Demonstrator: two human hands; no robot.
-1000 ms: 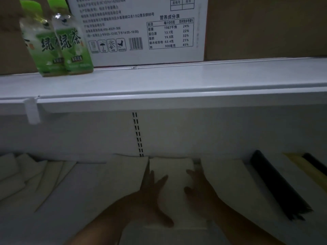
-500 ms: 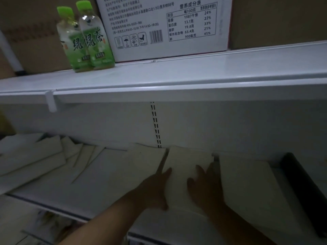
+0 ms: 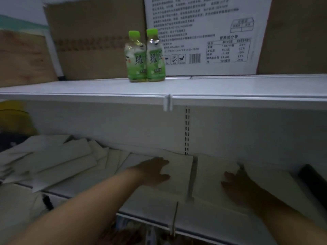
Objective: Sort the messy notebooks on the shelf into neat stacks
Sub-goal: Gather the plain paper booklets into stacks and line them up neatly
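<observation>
Shelf point(image 3: 150, 207) | left hand point(image 3: 154, 171) spread flat on notebook point(image 3: 178, 175) | right hand point(image 3: 237, 186) spread flat on stack point(image 3: 212, 171) | narrow gap point(image 3: 193, 175) between

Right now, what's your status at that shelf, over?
Left hand flat on a pale notebook. Right hand flat on the neighbouring notebook. Messy notebook pile untouched at left. Nothing in the way.

Counts: 2 shelves, upper shelf point(image 3: 247, 87) and lower shelf point(image 3: 203, 214). 2 green-capped bottles, left bottle point(image 3: 135, 57) and right bottle point(image 3: 155, 57). 1 white printed carton point(image 3: 203, 23). At least 2 brown cartons point(image 3: 95, 38). 3 flat pale notebook piles: left pile point(image 3: 180, 167), middle pile point(image 3: 212, 170), right pile point(image 3: 270, 183). 1 dark notebook point(image 3: 313, 181). 1 loose heap point(image 3: 58, 161), too blurred to count. 2 hands: left hand point(image 3: 154, 171), right hand point(image 3: 237, 186).
</observation>
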